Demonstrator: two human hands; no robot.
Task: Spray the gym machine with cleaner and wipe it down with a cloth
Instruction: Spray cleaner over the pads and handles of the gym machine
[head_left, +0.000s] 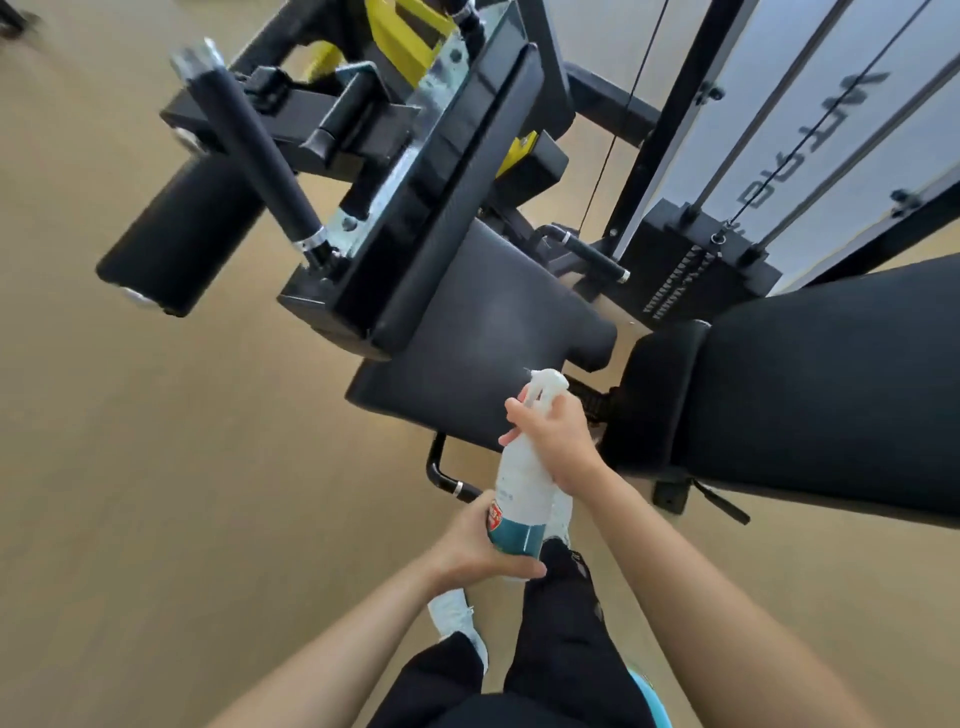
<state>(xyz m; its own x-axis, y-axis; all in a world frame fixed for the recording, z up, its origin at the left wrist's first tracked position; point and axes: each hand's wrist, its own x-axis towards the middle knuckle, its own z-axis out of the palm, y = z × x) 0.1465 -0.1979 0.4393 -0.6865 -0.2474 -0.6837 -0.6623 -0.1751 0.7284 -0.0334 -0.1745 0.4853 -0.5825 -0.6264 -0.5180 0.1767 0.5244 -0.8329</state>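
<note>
A white spray bottle (522, 483) with a teal band at its base is held over the floor in front of a black gym machine. My right hand (558, 439) grips its neck and trigger. My left hand (478, 545) cups the bottle's base. The nozzle points at the black padded seat (467, 332), where a faint mist hangs. A black back pad (810, 410) lies to the right of the seat. No cloth is in view.
A black roller pad (182, 239) and a padded handle bar (260, 150) stick out at the left. The weight stack (701, 265) and guide rods stand behind at the right. My legs and white shoes (457, 618) are below, on the tan floor.
</note>
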